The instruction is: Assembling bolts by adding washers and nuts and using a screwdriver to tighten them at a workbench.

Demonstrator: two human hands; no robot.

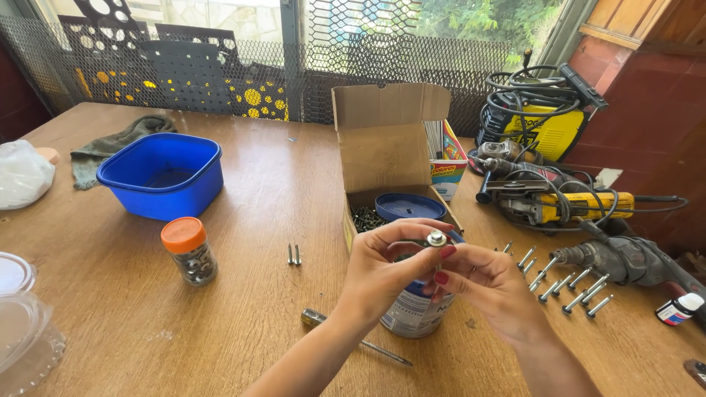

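A bolt [436,238] with a washer at its head sits pinched between the fingertips of both hands, raised above a wooden table [279,309]. The left hand [382,272] curls around it from the left, thumb and forefinger closed on the metal; the right hand [489,283], nails painted red, grips it from the other side with narrow, closed fingers. Directly below the hands stands a tin [412,312] with a pale label, partly hidden by them. Behind it an open cardboard box [386,147] holds dark screws [366,218] and a blue lid [409,206]. To the right of the hands, finished bolts [566,283] lie in loose rows on the table, near a grey drill [618,259]. Further back on that side rest a yellow power tool [581,206] and a yellow machine [548,129] wound with black cable. A screwdriver [353,338] lies under the left forearm. Two loose bolts [294,254] lie side by side left of the box. Further left stand a small jar [189,251] with an orange cap and a blue tub [163,175], with a green rag [110,147] behind the tub. A clear plastic container [22,323] sits at the left edge, and a small white-capped bottle [680,309] at the right.
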